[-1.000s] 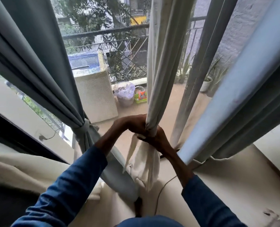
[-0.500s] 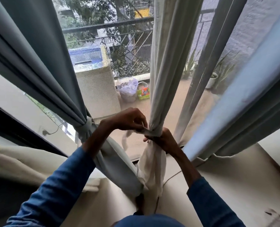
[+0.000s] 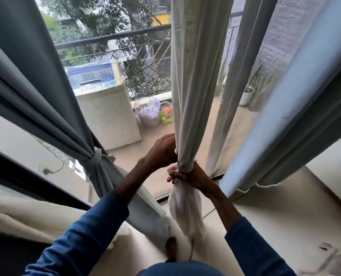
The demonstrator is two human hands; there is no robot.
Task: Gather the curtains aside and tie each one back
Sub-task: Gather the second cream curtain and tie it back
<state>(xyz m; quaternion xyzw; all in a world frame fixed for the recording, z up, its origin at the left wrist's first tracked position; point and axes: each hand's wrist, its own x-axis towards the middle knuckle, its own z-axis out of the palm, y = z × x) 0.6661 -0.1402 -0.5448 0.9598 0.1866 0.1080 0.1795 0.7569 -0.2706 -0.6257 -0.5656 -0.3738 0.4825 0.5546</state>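
Gripping the bunched white curtain (image 3: 193, 96) at its waist, my right hand (image 3: 195, 176) is closing fully around the fabric; my left hand (image 3: 162, 150) is pinching the same bundle just above. Left of us, the grey curtain (image 3: 36, 92) is hanging tied back by its band (image 3: 94, 159).

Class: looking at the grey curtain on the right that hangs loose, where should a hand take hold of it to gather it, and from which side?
Grip the grey curtain low down, above its hem, reaching from its pale window-side edge. The folds there run together and hang free, so one hand could probably close around them.
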